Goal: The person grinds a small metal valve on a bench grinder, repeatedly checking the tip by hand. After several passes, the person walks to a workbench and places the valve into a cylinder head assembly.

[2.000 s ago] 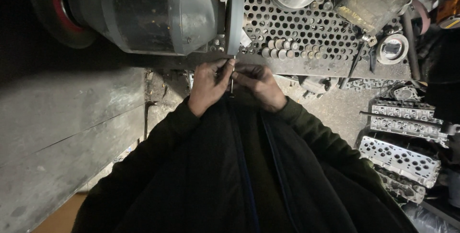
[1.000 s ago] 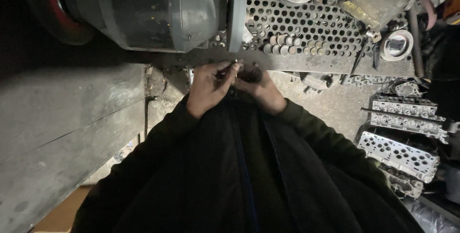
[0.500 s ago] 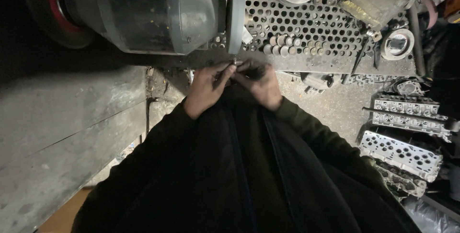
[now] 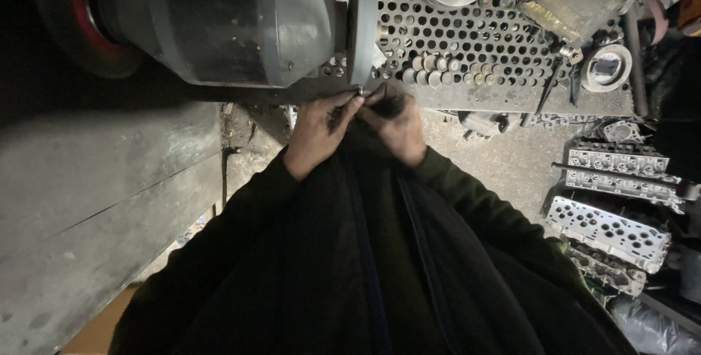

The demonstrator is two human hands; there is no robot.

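Observation:
My left hand [image 4: 319, 130] and my right hand [image 4: 396, 123] meet just below the grey grinding wheel [image 4: 362, 19] of a bench grinder [image 4: 219, 23]. Together they pinch a small thin metal part [image 4: 359, 93], its tip near the wheel's lower edge. The part is mostly hidden by my fingers. Dark sleeves cover both arms.
A perforated metal plate [image 4: 475, 34] behind the wheel carries several small round pieces [image 4: 438, 70]. A red-hubbed wheel [image 4: 77, 12] is at the grinder's left end. Engine cylinder heads [image 4: 606, 224] lie on the floor at right. A concrete ledge [image 4: 95, 194] runs at left.
My hands dropped slightly away from the wheel a second ago, then rose again; now the part's tip is back close under the wheel.

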